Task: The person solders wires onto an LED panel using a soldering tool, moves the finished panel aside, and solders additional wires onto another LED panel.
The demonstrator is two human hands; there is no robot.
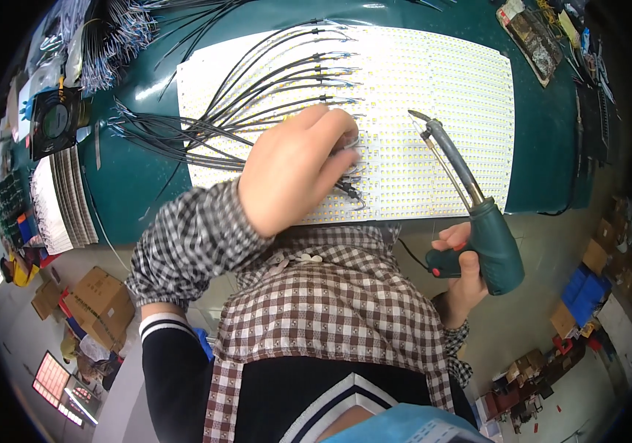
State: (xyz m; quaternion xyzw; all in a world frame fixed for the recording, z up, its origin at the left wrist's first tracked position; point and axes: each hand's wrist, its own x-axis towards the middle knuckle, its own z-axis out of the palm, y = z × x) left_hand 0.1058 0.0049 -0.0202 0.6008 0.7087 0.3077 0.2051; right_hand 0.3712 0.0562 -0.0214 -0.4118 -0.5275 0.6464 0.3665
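Note:
A white LED panel [449,81] with rows of small yellowish dots lies on the green table. Across its left half run several black cables [235,96], their thin wire ends reaching toward the panel's middle. Over these cables is my left hand [294,170], fingers curled together near the wire ends; what they pinch, if anything, is hidden. My right hand [467,273] grips a green soldering gun [497,247] by its handle at the panel's front right. The gun's metal tip [416,114] points up and left above the panel, apart from the wires.
A small black fan [54,122] stands at the left, above a stack of white panels [65,199]. Bundles of wires [120,37] lie at the back left. A worn, dirty tray [530,40] sits at the back right. Cardboard boxes [98,306] are on the floor.

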